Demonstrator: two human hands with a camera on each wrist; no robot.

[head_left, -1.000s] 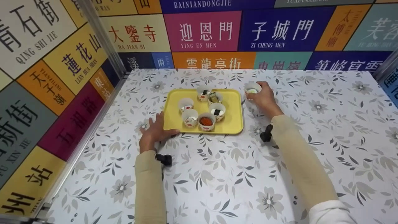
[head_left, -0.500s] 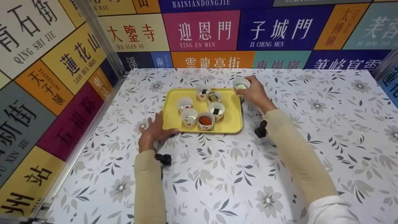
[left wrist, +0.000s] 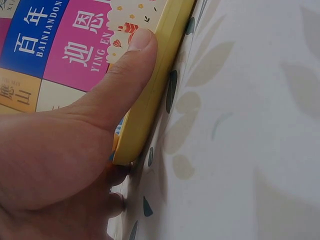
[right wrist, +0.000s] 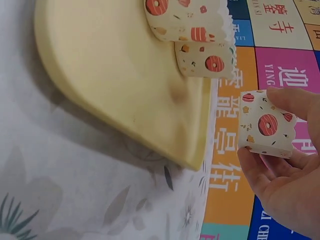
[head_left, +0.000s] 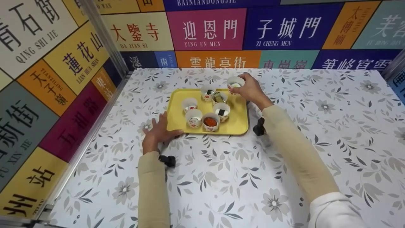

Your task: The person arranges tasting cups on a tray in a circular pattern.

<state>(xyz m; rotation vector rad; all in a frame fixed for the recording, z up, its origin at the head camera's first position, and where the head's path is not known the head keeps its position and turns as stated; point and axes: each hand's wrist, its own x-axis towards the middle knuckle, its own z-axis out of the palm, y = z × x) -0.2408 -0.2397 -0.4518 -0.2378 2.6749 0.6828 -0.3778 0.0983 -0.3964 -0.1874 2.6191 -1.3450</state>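
Note:
My right hand [head_left: 251, 89] holds a paper baking cup [right wrist: 266, 125] printed with doughnuts, gripped between thumb and fingers; something pale green and white shows inside. That cup is over the back right corner of a yellow tray [head_left: 235, 125]. At the tray's front left corner rests my left hand [head_left: 158, 129], fingers spread along the side and thumb [left wrist: 142, 40] on the front rim. Several similar cups stand on the tray: one with orange-red filling [head_left: 210, 122], one with a black-banded white piece [head_left: 222, 112], one with a green-brown piece [head_left: 219, 98], and others with white pieces.
The tray lies on a table [head_left: 215, 190] covered in a white leaf-and-flower print. Behind the table and along its left stand walls [head_left: 205, 30] of coloured panels with lettering. A black wrist camera [head_left: 259, 126] sits on the right wrist, another on the left.
My right hand has carried the cup leftward and slightly back, from the table right of the tray to over its back right corner. The left hand and tray have stayed put.

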